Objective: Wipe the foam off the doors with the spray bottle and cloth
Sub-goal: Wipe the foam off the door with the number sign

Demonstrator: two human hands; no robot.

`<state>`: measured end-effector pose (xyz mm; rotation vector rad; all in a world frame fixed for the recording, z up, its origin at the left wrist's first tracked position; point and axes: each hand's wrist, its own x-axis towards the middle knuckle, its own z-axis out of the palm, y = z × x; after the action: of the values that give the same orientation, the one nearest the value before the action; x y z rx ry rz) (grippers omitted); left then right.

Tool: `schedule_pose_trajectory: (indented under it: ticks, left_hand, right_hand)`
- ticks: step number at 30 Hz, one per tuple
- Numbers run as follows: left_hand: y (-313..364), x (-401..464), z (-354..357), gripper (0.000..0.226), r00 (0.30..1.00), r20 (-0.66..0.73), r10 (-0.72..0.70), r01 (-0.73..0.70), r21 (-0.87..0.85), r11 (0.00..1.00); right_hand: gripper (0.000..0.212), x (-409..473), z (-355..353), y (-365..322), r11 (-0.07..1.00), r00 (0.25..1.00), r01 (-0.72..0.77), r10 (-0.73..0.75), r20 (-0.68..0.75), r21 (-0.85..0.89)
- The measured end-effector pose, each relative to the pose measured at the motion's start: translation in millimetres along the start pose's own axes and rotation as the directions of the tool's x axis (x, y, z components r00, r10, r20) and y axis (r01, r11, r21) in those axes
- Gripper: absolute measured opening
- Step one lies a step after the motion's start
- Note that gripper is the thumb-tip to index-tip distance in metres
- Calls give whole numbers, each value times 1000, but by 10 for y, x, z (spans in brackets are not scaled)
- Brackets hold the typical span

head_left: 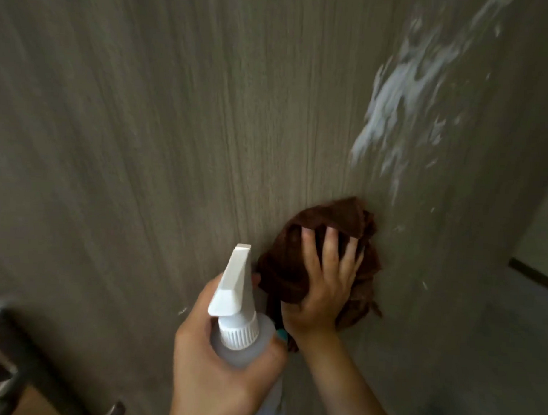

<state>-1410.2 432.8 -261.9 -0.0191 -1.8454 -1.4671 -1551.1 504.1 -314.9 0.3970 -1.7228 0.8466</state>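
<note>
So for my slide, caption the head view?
Right hand presses brown cloth below foam; left hand grips spray bottle.

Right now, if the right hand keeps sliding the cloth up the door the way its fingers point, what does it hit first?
Probably the white foam smeared above. The right hand presses the brown cloth on the door; bare wood lies between.

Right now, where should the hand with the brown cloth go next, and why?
Probably up and to the right. The right hand presses the brown cloth on the door below the big white foam smear, which is not yet wiped. The left hand grips the spray bottle.
</note>
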Motion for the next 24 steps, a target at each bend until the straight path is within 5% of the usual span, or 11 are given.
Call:
schedule_pose_trajectory:
  ticks: [9,14,18,24]
  left_hand:
    - [86,-100,154,56,998,59,17,-16,-17,1000]
    - [239,-38,212,51,1000,2,-10,10,-38,999]
    - [378,163,276,33,1000,-25,18,-18,6,1000]
    - [480,359,374,38,992,-77,100,-97,36,995]
  right_hand:
    - [47,-668,-39,370,996,990,35,-25,137,-76]
    - [52,96,-86,220,1000,999,-11,10,38,16]
    - [63,812,-157,195,996,996,93,-93,-4,0]
    - [58,571,-181,336,992,990,123,-120,71,-40]
